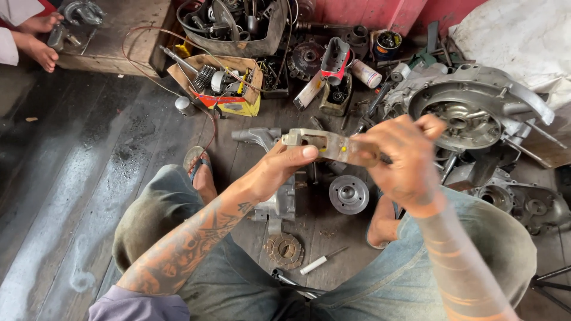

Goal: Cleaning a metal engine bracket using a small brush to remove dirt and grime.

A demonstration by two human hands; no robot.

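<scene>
**Metal part held in both hands, engine in pieces**

At frame centre, the left hand (279,169) grips a flat metal bracket (324,144); the right hand (404,157) clenches its other end. The engine casing (476,98), upper right, lies open; by the look, reassembly remains.

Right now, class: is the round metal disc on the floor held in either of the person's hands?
No: the round disc lies on the floor, while both hands grip a flat metal part.

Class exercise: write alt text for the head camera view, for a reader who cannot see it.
A seated person's left hand and right hand hold a flat grey metal part over a dark wooden floor strewn with engine pieces, including a round engine casing and a cardboard box of parts.
</scene>
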